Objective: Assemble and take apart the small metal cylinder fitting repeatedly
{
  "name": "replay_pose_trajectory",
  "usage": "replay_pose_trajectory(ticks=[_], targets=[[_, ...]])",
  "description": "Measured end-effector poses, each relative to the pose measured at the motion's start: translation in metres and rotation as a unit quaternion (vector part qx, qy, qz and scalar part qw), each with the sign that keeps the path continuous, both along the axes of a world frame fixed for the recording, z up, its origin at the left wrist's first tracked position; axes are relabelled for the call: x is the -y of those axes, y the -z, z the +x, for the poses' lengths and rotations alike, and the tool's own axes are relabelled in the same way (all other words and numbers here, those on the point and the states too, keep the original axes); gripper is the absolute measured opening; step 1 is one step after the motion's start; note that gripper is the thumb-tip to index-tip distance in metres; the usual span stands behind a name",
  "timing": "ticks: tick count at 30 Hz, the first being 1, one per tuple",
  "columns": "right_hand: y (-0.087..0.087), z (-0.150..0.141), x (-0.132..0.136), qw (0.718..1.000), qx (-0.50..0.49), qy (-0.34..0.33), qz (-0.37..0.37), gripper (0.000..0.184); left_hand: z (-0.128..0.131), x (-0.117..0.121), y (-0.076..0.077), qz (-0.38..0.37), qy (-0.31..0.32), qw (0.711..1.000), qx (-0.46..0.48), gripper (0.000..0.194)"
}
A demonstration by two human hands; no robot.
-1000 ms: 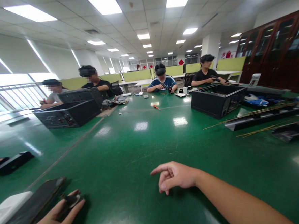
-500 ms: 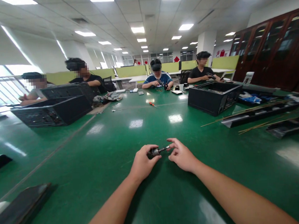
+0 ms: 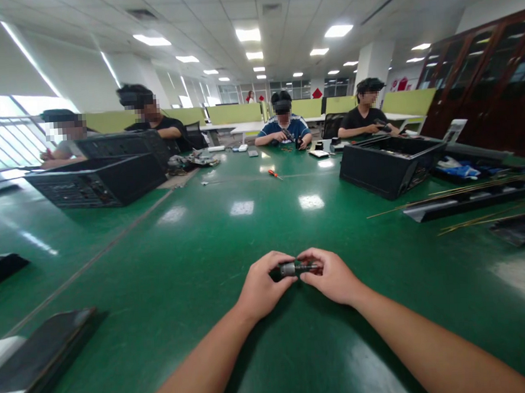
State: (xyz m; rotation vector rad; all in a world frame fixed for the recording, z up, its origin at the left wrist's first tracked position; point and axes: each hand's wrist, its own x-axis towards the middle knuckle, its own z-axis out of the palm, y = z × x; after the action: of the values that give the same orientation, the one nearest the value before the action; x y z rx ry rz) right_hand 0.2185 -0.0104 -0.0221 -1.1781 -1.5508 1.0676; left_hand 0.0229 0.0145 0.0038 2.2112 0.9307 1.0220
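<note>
My left hand (image 3: 263, 285) and my right hand (image 3: 334, 275) meet just above the green table (image 3: 247, 245), close in front of me. Between them they hold a small dark tool with a metal collar (image 3: 293, 269). The left hand's fingers wrap round its black body. The right hand's fingertips pinch the thin end that sticks out to the right. Both forearms reach in from the bottom edge.
A black panel (image 3: 41, 358) lies at the near left, and another black part (image 3: 0, 269) further left. Black computer cases stand at the left (image 3: 96, 180) and right (image 3: 389, 165). Long black panels and thin rods (image 3: 467, 202) lie at the right. Several people sit along the far side. A red-handled screwdriver (image 3: 273, 173) lies mid-table.
A second ago my left hand lay on a small object at the near left and my right hand was free. Both hands have since come together on the small tool, the right closing on its tip.
</note>
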Motion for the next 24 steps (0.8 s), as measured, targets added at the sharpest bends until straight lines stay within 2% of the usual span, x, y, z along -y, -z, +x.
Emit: replay_pose_trajectory(ticks=[7,24], targets=[[-0.0056,-0.0022,0.0026,1.0,0.005,0.011,0.004,0.018,0.0008,0.0025,-0.0002,0.002,-0.001,1.0,-0.006,0.023],[-0.0012,-0.0009,-0.0003,1.0,-0.002,0.019,0.0,0.018,-0.0004,0.001,0.0033,0.019,-0.038,0.999,-0.009,0.026]])
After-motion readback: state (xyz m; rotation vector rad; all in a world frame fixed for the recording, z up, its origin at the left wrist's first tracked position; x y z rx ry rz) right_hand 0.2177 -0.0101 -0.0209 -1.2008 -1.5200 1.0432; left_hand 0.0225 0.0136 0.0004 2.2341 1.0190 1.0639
